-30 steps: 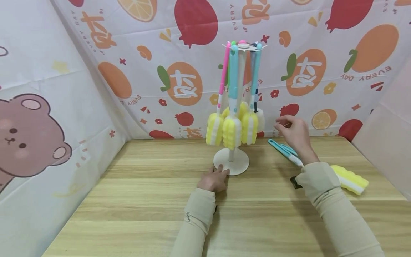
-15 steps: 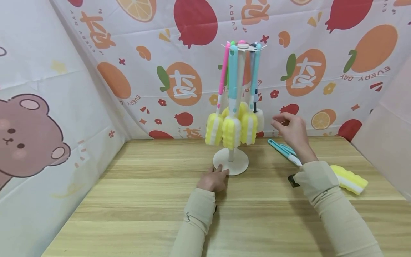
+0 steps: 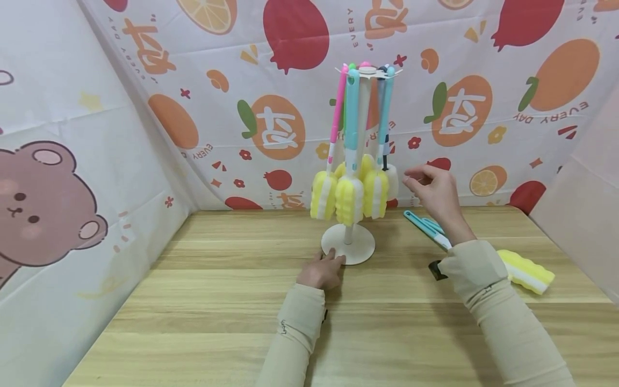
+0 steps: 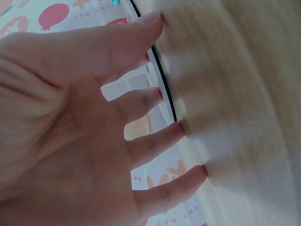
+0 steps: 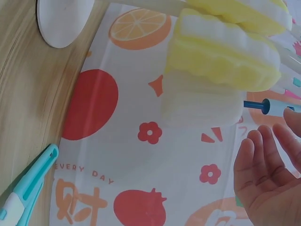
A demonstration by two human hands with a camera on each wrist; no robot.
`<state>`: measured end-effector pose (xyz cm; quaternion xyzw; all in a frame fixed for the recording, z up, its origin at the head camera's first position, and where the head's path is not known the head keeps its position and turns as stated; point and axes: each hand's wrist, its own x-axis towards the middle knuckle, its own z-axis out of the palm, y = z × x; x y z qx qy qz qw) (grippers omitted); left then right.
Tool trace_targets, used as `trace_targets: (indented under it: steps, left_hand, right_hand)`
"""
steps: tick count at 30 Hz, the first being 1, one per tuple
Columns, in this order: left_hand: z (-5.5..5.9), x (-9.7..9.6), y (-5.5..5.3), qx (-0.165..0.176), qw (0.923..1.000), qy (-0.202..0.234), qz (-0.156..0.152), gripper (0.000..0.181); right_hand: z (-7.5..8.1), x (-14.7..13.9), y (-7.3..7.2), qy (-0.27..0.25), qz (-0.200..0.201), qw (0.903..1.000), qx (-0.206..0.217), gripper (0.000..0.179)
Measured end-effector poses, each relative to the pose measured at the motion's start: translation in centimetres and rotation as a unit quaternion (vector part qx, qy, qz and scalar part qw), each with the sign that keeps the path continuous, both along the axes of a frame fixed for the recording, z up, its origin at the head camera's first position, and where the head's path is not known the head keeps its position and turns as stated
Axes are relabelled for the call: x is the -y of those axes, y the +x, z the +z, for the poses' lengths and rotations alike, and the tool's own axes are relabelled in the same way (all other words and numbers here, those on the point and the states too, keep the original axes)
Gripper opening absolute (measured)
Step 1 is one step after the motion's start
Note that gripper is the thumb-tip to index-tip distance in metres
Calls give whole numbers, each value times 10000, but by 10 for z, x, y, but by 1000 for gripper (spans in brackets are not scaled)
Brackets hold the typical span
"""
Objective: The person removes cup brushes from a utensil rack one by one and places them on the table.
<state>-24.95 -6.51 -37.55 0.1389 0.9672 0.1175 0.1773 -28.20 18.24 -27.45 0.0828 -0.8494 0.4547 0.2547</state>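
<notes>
A white stand (image 3: pixel 357 251) holds several hanging cup brushes with yellow-and-white sponge heads and pink, green and blue handles. The front brush (image 3: pixel 349 199) has a light blue handle. My left hand (image 3: pixel 320 271) touches the front left of the stand's round base, fingers spread with their tips down on the table in the left wrist view. To the right of the rack, my right hand (image 3: pixel 440 196) is raised, fingers loosely bent and holding nothing. Its fingertips are near a white sponge brush (image 5: pixel 202 101) with a blue handle, seen in the right wrist view.
Light blue brush handles (image 3: pixel 425 226) lie on the table (image 3: pixel 217 306) at the right, partly behind the right forearm. A yellow-and-white sponge head (image 3: pixel 527 271) shows beyond the sleeve. A fruit-patterned cloth (image 3: pixel 217 118) hangs behind the table; another with a bear stands at the left.
My right hand has moved slightly left and up toward the hanging brushes. The left hand stays at the stand's base, and the brushes hang as before.
</notes>
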Motion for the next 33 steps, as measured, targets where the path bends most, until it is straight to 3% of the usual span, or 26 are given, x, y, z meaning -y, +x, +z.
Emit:
trace_targets:
  steps: [12,25,33]
  left_hand:
    - [1,0,0,-33,10000,-25,-35,56]
    - [2,0,1,-49,10000,-28,-30,56]
    - [0,-1,0,-88,9998,-150,-41,56]
  right_hand:
    - [5,6,0,-341,249,9991,51,28]
    - [12,15,0,-428,332,9980,325,33]
    - [13,17,0,-401,479,9977,254,34]
